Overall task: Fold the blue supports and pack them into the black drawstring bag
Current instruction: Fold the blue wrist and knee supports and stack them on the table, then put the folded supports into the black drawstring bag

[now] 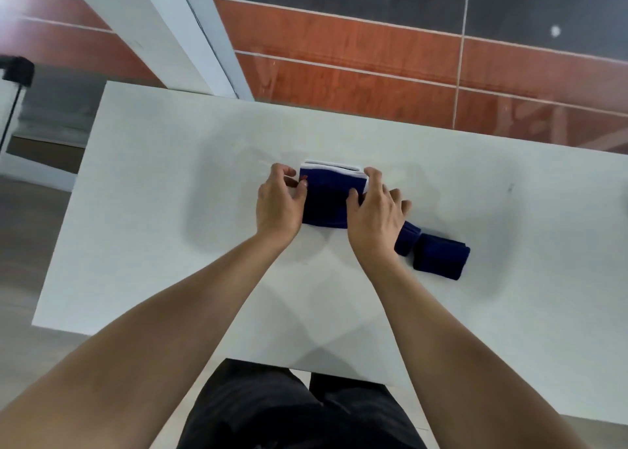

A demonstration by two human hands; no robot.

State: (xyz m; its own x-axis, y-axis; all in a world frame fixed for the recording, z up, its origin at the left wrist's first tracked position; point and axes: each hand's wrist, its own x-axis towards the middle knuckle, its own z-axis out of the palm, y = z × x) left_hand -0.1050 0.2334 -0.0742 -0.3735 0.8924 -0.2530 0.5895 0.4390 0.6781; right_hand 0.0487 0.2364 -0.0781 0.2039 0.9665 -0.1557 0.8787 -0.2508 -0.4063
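Your left hand [278, 198] and right hand [375, 210] pinch the soft, floppy navy white-trimmed fabric support [326, 197] mid-frame; grip its side edges.

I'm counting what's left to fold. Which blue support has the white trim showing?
The large blue support under both hands, the left hand and right hand; its far edge is white. The two small folded ones to its right are plain blue.

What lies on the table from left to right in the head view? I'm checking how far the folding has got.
Left hand → blue support with white trim, held at both ends → right hand → small folded blue support → another folded blue support. No black bag shows.
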